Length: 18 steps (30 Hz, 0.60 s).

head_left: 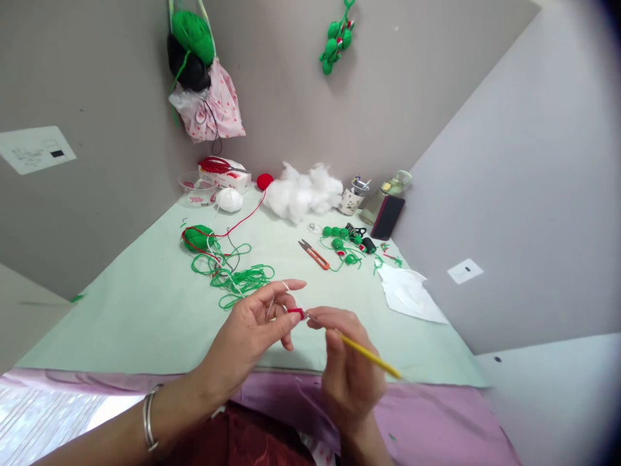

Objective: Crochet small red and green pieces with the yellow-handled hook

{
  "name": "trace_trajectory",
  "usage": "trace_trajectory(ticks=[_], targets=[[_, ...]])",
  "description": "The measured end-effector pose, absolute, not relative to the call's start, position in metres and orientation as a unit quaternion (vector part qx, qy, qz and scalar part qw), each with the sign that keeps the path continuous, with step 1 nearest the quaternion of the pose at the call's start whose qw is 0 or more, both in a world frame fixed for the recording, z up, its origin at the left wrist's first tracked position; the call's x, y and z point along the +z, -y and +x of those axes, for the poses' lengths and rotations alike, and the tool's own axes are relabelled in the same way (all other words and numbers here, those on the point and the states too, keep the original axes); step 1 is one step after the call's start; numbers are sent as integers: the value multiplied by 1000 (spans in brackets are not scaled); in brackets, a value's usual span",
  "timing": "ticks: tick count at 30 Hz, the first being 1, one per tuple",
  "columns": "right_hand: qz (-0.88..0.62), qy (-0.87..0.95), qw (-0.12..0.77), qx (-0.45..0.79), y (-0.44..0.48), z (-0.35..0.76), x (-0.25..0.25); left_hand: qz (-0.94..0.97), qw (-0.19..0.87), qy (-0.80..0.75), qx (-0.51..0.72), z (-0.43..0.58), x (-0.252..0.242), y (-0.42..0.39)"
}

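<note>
Between thumb and fingers, my left hand [257, 333] pinches a small red crochet piece [297, 313]. White yarn [294, 294] loops over its raised index finger and trails back toward the heap. My right hand [347, 356] is closed on a crochet hook with a yellow handle [371, 357]; the hook's metal tip meets the red piece. Both hands are above the front part of the table. Left of them lies a tangle of green yarn [247, 279] beside a green yarn ball [198, 238], with red and white strands crossing it.
Orange thread snips [314, 255] lie mid-table. Behind are white stuffing [303, 193], a red yarn ball [264, 181] and a white yarn ball [229, 200]. Small green crocheted balls [338, 243], a phone [387, 217], a pen cup [354, 197] and white paper [412, 294] sit right.
</note>
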State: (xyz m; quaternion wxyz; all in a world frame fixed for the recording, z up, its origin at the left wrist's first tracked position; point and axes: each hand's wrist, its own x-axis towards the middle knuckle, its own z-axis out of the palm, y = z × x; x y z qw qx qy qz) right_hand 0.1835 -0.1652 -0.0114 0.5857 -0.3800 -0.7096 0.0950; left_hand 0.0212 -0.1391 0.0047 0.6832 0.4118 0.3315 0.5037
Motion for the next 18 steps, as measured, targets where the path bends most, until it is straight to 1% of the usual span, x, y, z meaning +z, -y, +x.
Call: trace_trajectory(ticks=[2, 4, 6, 8, 10, 11, 13, 15, 18], targets=[[-377, 751, 542, -1, 166, 182, -16, 396, 688, -330, 511, 23, 5, 139], [-393, 757, 519, -55, 166, 180, -19, 356, 733, -316, 486, 23, 6, 138], [-405, 738, 539, -28, 165, 179, -19, 307, 782, -303, 450, 21, 7, 136], [-400, 683, 608, 58, 163, 179, -16, 275, 801, -297, 441, 18, 8, 135], [-388, 618, 664, 163, 160, 178, -11, 274, 796, -296, 451, 17, 10, 134], [-383, 598, 673, 206, 158, 178, -9, 283, 792, -297, 453, 17, 11, 135], [-376, 605, 655, 253, 156, 177, -8, 310, 778, -302, 455, 19, 13, 137], [-383, 634, 628, 238, 157, 176, -10, 335, 758, -312, 464, 21, 14, 139], [-397, 687, 599, 112, 161, 176, -18, 342, 748, -317, 472, 24, 12, 141]])
